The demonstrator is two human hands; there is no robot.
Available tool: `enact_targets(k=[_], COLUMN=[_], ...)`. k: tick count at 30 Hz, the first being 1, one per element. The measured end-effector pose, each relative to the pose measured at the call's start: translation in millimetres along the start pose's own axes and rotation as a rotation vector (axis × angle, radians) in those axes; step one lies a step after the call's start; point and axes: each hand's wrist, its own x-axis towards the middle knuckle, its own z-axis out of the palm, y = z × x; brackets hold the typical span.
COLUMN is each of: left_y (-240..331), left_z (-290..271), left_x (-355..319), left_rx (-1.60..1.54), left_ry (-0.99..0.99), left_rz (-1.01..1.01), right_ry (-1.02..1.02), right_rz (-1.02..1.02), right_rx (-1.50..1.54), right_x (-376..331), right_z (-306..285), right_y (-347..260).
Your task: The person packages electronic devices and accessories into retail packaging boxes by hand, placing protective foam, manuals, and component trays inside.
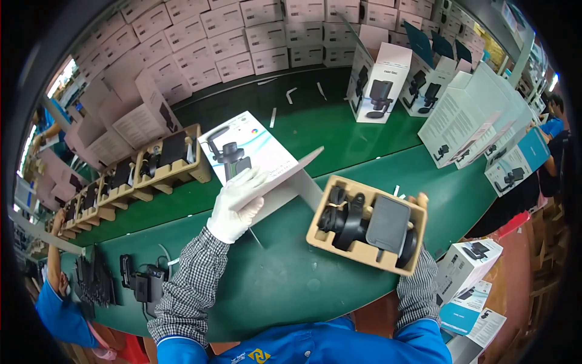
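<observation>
My left hand [235, 205], in a white glove, grips a white carton [267, 142] by its open end, with the thumb on a flap. The carton lies tilted over the table, its open end facing right. A microphone is pictured on its side. My right hand [419, 199] holds a brown moulded-pulp tray [356, 258] from beneath and its far right edge. Only its fingertips show; the rest is hidden under the tray. In the tray sit a flat dark square piece [388, 223] and several black parts [348, 224], apparently a microphone with its stand. The tray is apart from the carton, to its right.
A row of filled pulp trays [173, 162] runs along the left. Black adapters [142, 284] lie near the front left. Open cartons [382, 79] stand at the back right; stacked boxes [221, 21] line the back. More boxes [470, 267] sit right. A co-worker's arm [53, 264] is at far left.
</observation>
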Motion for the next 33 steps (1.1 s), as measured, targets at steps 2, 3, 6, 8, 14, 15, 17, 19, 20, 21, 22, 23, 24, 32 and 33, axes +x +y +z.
enact_targets(k=[2,3,6,8,14,15,17,19,20,21,22,23,24,32,33], left_y=[17.4,25.6,69.7,86.9,123.1,129.8,142.0,146.3,146.3,145.9,145.8,147.0,148.3,157.5,151.8], left_z=[14.0,16.0,24.6,50.4,125.7,126.5,133.4,134.9,133.3,131.3,128.7,124.8,120.6,115.2,112.2], left_x=[-1.8,3.1,17.7,21.8,18.0,14.9,6.0,-5.2,-11.6,-16.3,-17.7,-17.4,-17.0,-16.7,-17.7], left_rx=[-0.334,-0.335,-0.43,-0.486,-0.411,-0.445,-0.509,-0.476,-0.441,-0.406,-0.37,-0.356,-0.37,-0.381,-0.372], left_ry=[0.209,0.194,0.219,0.192,0.099,0.091,0.082,0.069,0.06,0.052,0.043,0.048,0.041,0.014,0.009], left_rz=[-0.248,-0.24,-0.352,-0.39,-0.349,-0.364,-0.397,-0.328,-0.263,-0.198,-0.135,-0.137,-0.114,0.03,0.03], right_ry=[-0.01,0.005,0.064,0.121,0.297,0.315,0.343,0.349,0.351,0.352,0.351,0.341,0.331,0.488,0.562], right_rz=[0.001,0.002,0.03,0.045,0.046,0.043,0.034,0.026,0.023,0.02,0.018,0.018,0.019,0.019,0.025], right_rx=[0.041,0.062,0.106,0.118,0.17,0.186,0.219,0.261,0.288,0.315,0.341,0.368,0.393,-0.053,-0.042], right_x=[-29.0,-55.0,-64.8,-110.0,-153.3,-151.8,-152.8,-141.1,-135.1,-131.9,-122.7,-121.6,-119.8,-96.2,-95.6], right_z=[-50.1,-68.1,-154.0,-120.2,-126.6,-121.4,-123.3,-118.9,-112.7,-108.5,-104.6,-95.5,-91.3,-14.0,0.5], right_y=[8.9,19.2,36.7,36.8,17.9,13.8,11.4,5.8,3.5,2.0,-0.8,-1.1,-1.6,20.8,2.1])
